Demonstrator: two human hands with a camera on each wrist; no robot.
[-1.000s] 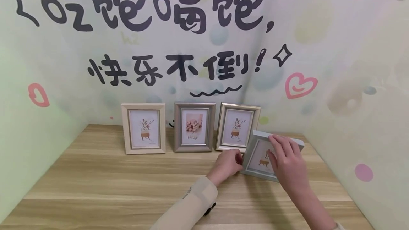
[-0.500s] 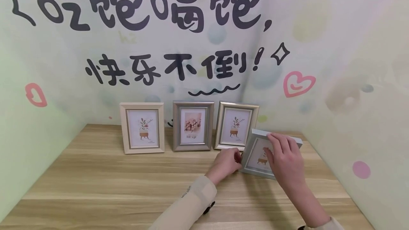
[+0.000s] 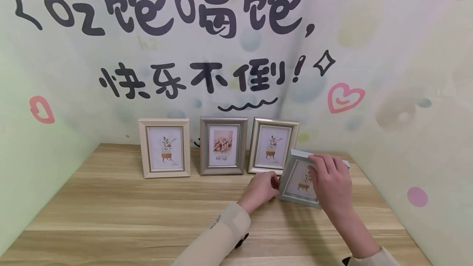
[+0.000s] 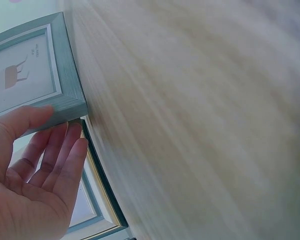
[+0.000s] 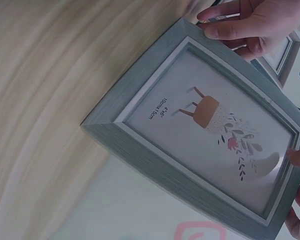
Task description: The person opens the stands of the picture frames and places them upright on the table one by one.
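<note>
A blue-grey picture frame, with a potted-plant print inside, stands at the right of the row, leaning back and turned at an angle. My left hand pinches its lower left side. The left wrist view puts the thumb on the frame's side border and the fingers curled just behind. From above, my right hand grips the top edge, its thumb in front and its fingers reaching over. In the right wrist view the frame's bottom corner is close to the tabletop.
Behind the left hand stands a champagne-gold picture frame, overlapped by the blue-grey one. Further left are a taupe frame with a flower print and a cream frame. The wooden table meets a printed backdrop.
The head view has shifted slightly, bringing more of the right sleeve into sight. Both hands keep their hold, and the blue-grey picture frame stays in nearly the same place.
</note>
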